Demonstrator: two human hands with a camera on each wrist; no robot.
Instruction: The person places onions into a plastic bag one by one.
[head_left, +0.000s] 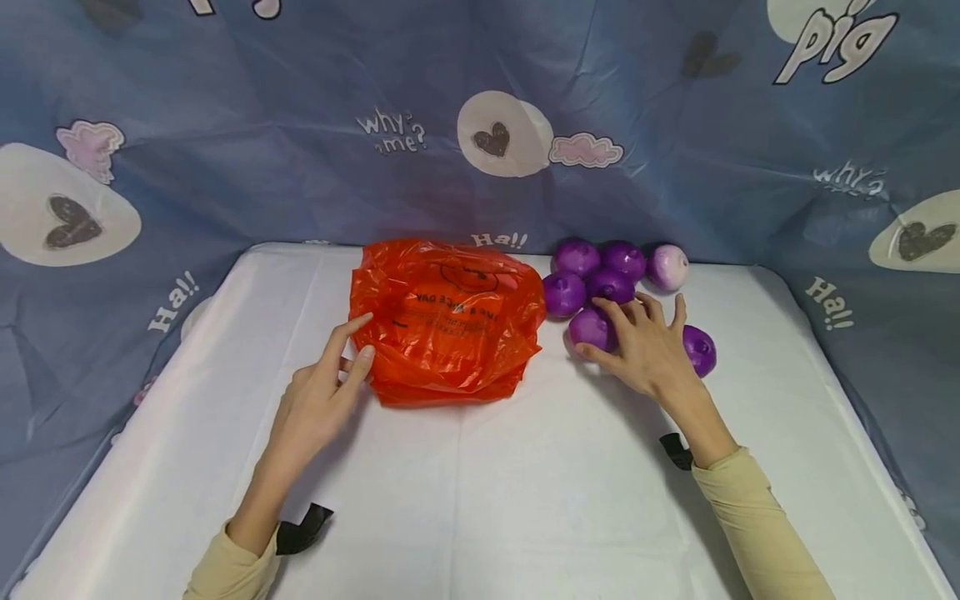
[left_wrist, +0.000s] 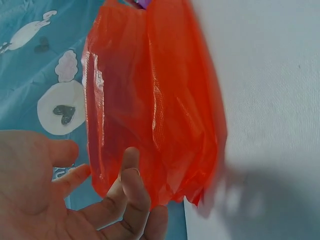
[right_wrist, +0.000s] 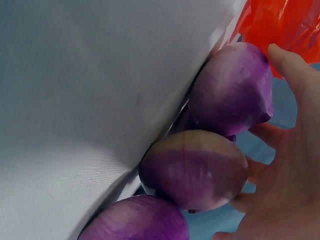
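Note:
A crumpled red plastic bag [head_left: 450, 325] with dark printing lies on the white table, left of several purple onions. My left hand [head_left: 318, 404] is at the bag's left edge, its thumb and fingers apart; in the left wrist view the fingers overlap the bag's lower end [left_wrist: 185, 150]. My right hand [head_left: 641, 346] reaches over the onions with fingers spread. Its thumb is beside the front onion [head_left: 592, 330], and the fingers extend toward the onion behind it [head_left: 611, 285]. In the right wrist view, the thumb tip is right at one onion [right_wrist: 232, 90], with another onion [right_wrist: 192, 170] below it.
A paler onion [head_left: 667, 267] sits at the back right of the group, and another onion [head_left: 699, 351] lies right of my right hand. Behind the white table [head_left: 450, 500] hangs a blue printed cloth [head_left: 300, 167]. Black straps [head_left: 303, 529] show by both sleeves.

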